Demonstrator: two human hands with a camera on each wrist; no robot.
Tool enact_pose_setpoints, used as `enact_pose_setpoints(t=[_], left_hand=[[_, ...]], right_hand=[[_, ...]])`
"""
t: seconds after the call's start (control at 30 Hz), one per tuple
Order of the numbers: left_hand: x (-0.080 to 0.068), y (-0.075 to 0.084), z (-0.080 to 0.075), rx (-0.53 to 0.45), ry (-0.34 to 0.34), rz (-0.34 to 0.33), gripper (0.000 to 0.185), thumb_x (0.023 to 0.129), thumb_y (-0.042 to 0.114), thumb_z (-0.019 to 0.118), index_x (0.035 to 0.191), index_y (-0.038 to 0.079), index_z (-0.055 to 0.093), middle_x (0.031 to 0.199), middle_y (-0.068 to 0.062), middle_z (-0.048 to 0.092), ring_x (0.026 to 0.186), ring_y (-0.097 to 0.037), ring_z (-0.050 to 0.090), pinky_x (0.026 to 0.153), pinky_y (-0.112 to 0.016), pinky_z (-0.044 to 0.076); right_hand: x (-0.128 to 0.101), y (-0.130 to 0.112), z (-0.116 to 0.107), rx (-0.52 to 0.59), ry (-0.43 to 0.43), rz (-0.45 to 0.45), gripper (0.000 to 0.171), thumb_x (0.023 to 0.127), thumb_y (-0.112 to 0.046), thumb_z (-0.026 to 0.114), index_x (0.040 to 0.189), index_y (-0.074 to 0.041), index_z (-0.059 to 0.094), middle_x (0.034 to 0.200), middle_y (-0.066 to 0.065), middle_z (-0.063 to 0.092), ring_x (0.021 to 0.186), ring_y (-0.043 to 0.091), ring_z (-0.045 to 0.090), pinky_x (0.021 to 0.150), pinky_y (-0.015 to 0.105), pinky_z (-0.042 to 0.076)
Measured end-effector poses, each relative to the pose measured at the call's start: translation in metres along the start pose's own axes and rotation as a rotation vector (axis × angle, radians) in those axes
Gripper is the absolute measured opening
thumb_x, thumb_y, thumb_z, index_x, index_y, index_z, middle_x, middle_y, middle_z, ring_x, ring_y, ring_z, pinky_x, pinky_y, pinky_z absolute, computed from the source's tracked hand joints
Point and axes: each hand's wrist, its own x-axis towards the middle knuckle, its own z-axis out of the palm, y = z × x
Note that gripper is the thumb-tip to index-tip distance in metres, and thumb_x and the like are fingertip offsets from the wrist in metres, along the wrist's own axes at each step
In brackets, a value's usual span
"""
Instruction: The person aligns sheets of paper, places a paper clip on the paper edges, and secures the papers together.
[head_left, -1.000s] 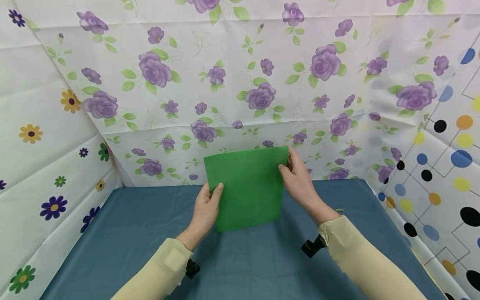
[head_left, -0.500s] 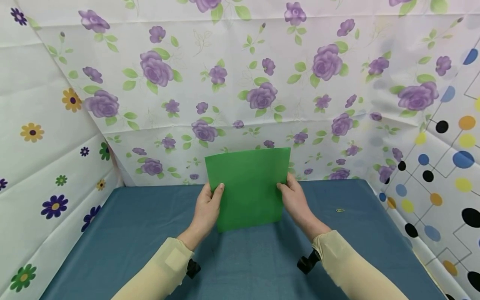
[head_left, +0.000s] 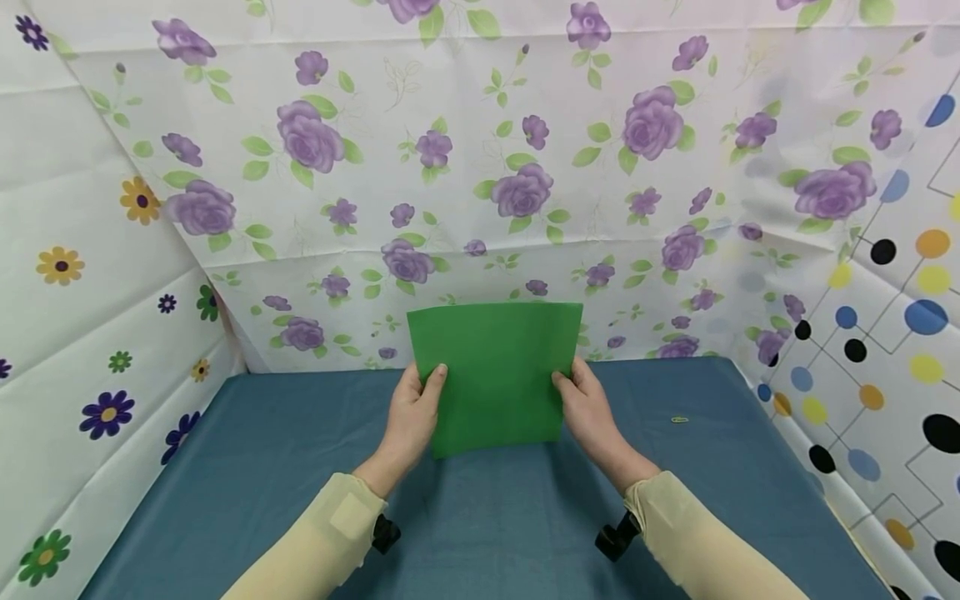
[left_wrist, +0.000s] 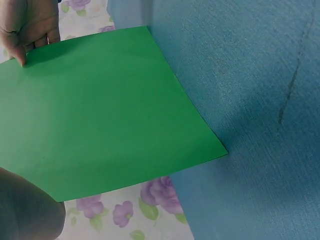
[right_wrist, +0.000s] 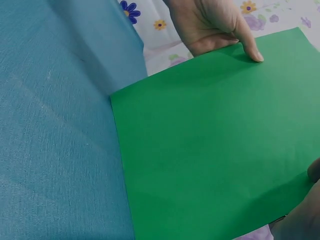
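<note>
A green sheet of paper (head_left: 497,375) stands nearly upright over the middle of the table, between both hands. My left hand (head_left: 411,417) pinches its left edge, thumb on the near face and fingers behind. On the opposite edge, at about the same height, my right hand (head_left: 595,412) grips it likewise. In the left wrist view the sheet (left_wrist: 110,115) looks smooth and unmarked, slightly bowed. The right wrist view shows its lower edge close to the blue cloth; whether they touch I cannot tell. The fingers behind the paper are mostly hidden.
A small yellowish paper clip (head_left: 679,420) lies on the blue tablecloth (head_left: 300,450) to the right of my right hand. A flowered curtain (head_left: 465,167) hangs behind the table, with patterned sheets along both sides. Black wrist mounts (head_left: 617,537) sit under the sleeves.
My right hand has slid down the sheet's right edge from the upper corner to mid-height. The sheet's top right corner has dropped slightly, so its top edge is now more level.
</note>
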Motion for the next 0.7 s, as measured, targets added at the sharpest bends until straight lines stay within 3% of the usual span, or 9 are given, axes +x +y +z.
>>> enact_pose_setpoints(t=[0.17, 0.33, 0.53, 0.7], left_hand=[[0.002, 0.002, -0.001, 0.012, 0.010, 0.002, 0.031, 0.109, 0.036, 0.051, 0.124, 0.010, 0.058, 0.121, -0.014, 0.062, 0.106, -0.030, 0.067, 0.087, -0.048, 0.058], [0.002, 0.005, -0.003, 0.018, 0.014, -0.031, 0.030, 0.109, 0.034, 0.052, 0.126, 0.010, 0.060, 0.110, -0.016, 0.066, 0.096, -0.032, 0.068, 0.079, -0.046, 0.059], [0.002, 0.009, -0.006, 0.003, -0.023, -0.129, 0.032, 0.109, 0.030, 0.054, 0.132, 0.008, 0.058, 0.109, -0.016, 0.068, 0.093, -0.030, 0.069, 0.078, -0.043, 0.060], [0.000, 0.011, -0.009, -0.042, -0.100, -0.229, 0.034, 0.109, 0.020, 0.055, 0.141, 0.008, 0.055, 0.119, -0.013, 0.068, 0.102, -0.027, 0.069, 0.087, -0.043, 0.058]], right_hand=[[0.000, -0.002, -0.001, -0.010, -0.015, -0.017, 0.038, 0.113, -0.022, 0.042, 0.149, -0.011, 0.045, 0.143, 0.015, 0.051, 0.125, 0.032, 0.056, 0.102, 0.054, 0.049], [-0.002, -0.004, -0.006, -0.051, -0.020, -0.024, 0.039, 0.113, -0.023, 0.043, 0.149, -0.008, 0.045, 0.139, 0.018, 0.055, 0.122, 0.033, 0.058, 0.100, 0.052, 0.051], [-0.003, -0.005, -0.013, -0.065, -0.047, 0.001, 0.043, 0.112, -0.018, 0.044, 0.154, -0.005, 0.041, 0.141, 0.021, 0.054, 0.122, 0.035, 0.059, 0.099, 0.051, 0.052], [-0.004, -0.005, -0.021, -0.058, -0.107, 0.080, 0.045, 0.112, -0.015, 0.044, 0.155, -0.001, 0.038, 0.140, 0.022, 0.056, 0.123, 0.034, 0.059, 0.101, 0.049, 0.052]])
